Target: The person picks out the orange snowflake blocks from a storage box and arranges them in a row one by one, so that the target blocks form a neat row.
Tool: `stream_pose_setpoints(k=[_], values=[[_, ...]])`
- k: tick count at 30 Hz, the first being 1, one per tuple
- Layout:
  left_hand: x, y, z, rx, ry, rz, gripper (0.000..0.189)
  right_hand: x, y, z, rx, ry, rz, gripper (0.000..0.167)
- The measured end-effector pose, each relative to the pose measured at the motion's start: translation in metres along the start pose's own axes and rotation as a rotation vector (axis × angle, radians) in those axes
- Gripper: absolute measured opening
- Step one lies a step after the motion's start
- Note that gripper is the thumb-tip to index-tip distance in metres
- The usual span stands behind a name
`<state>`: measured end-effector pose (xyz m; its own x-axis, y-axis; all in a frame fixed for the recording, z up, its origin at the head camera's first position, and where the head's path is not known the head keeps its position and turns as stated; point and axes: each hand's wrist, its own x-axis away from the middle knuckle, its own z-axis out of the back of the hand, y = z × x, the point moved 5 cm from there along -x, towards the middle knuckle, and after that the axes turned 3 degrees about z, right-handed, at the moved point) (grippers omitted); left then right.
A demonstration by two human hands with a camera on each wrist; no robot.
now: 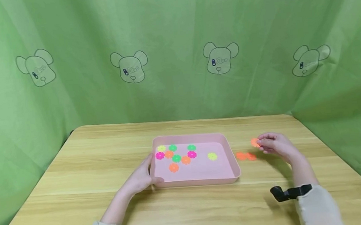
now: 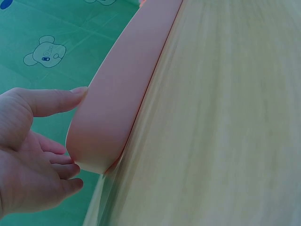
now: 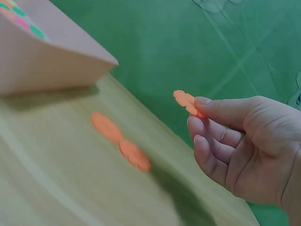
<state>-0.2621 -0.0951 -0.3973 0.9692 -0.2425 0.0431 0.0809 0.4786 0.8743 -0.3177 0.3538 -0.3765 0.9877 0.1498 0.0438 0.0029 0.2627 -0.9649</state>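
Note:
A shallow pink tray (image 1: 200,181) stands mid-table, holding several flower-shaped notched discs in yellow, green, pink and orange. My left hand (image 1: 141,177) holds its left near corner, thumb at the near rim and fingers along the left wall; the left wrist view shows the thumb (image 2: 61,100) against the wall (image 2: 123,77). To the right of the tray, my right hand (image 1: 276,146) pinches an orange notched disc (image 3: 185,101) between thumb and fingertips, above the table. Two more orange discs (image 1: 245,156) lie end to end on the tabletop, between tray and right hand.
The wooden table (image 1: 206,211) reaches back to a green curtain (image 1: 172,22) printed with bear heads, which also encloses both sides. Black wrist mounts (image 1: 289,192) sit on both forearms.

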Motion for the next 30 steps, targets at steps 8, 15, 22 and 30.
stream_pose_setpoints(k=[8,15,22,30], values=[[0.001,-0.002,0.002,0.018,0.001,0.007,0.099,0.008,0.025,0.016,0.148,0.022,-0.055,0.033],[0.000,-0.002,0.001,0.002,-0.004,0.023,0.099,0.011,0.040,0.015,0.341,0.011,-0.118,0.037],[0.000,0.000,0.001,0.003,-0.010,0.015,0.100,0.009,0.040,0.011,0.417,0.032,-0.122,0.034],[0.000,0.000,0.001,-0.015,-0.013,0.019,0.100,0.006,0.038,0.010,0.447,0.069,-0.105,0.033]])
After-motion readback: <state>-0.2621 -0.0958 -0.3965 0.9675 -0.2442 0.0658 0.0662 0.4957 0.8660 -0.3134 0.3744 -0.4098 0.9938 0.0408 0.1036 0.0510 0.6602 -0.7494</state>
